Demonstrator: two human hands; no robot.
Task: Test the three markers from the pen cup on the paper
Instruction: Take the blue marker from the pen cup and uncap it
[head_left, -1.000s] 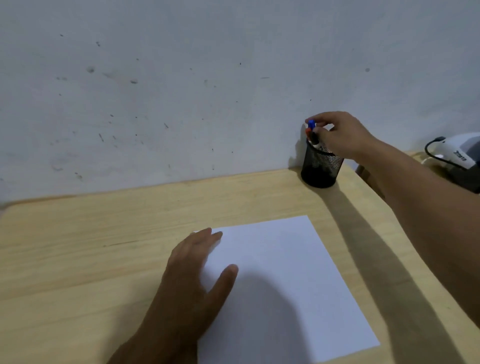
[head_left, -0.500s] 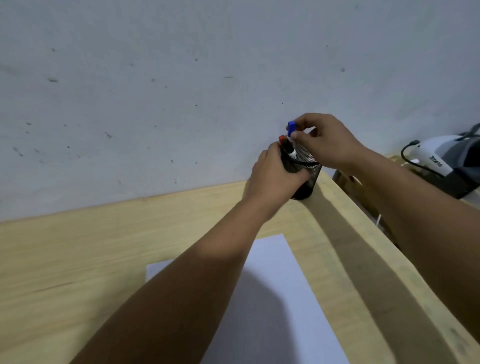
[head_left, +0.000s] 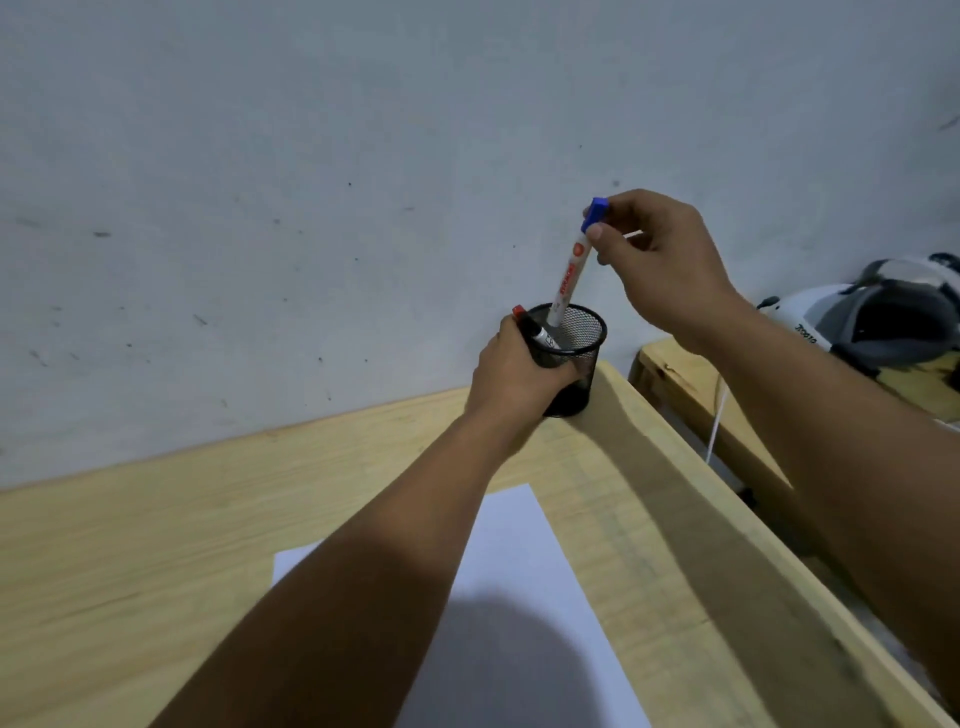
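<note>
A black mesh pen cup (head_left: 582, 343) stands at the table's far right corner against the wall. My left hand (head_left: 514, 374) wraps around the cup's left side. My right hand (head_left: 660, 265) pinches the blue-capped white marker (head_left: 571, 270) near its cap; most of the marker is raised above the cup and only its lower end is still inside the rim. A red-capped marker (head_left: 519, 312) and a black-capped marker (head_left: 540, 335) lean in the cup by my left fingers. The white paper (head_left: 519, 571) lies on the table near me, partly under my left forearm.
The wooden table (head_left: 156, 545) ends at its right edge (head_left: 727, 519) just past the cup. Beyond it a second wooden surface (head_left: 691, 384) carries a white and grey device (head_left: 872, 322) with a cable. The grey wall (head_left: 311, 182) stands right behind the cup.
My left hand left the paper and took hold of the cup. My right hand has lifted the blue-capped marker upward, most of it out of the cup. The camera moved closer.
</note>
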